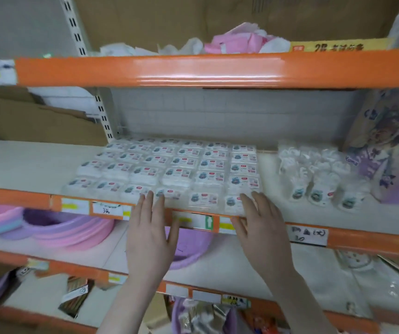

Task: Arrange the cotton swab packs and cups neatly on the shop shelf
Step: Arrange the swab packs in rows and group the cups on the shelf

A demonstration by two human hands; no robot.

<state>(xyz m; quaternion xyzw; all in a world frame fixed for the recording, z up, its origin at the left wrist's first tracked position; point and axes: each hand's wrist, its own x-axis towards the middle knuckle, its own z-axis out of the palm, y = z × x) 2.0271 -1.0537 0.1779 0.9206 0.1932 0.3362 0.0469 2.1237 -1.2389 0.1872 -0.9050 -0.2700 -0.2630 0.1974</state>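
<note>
The cotton swab packs (pixel 169 169) are shown laid flat in a tight grid of rows and columns on the middle shelf (pixel 32 165), the grid reaching from near the back wall to the front edge, so that every printed label faces upward and can be read from the aisle. The left hand (pixel 149 235) and the right hand (pixel 258 222) are held flat at the front edge of the shelf, fingers (pixel 145 201) straight and released, nothing being grasped; the fingertips are set against the front row of packs, a posture judged suited to squaring that row with the edge rather than lifting any pack. The cups (pixel 319 179), white and nested with their labels turned forward, are grouped just beside the grid toward the right end of the same shelf, apart from the packs. A purple printed bag (pixel 384 150) is stood at the far right. Price labels (pixel 107 208) are fixed along the orange front rail, and pink and purple basins (pixel 73 230) are stacked on the shelf below.
</note>
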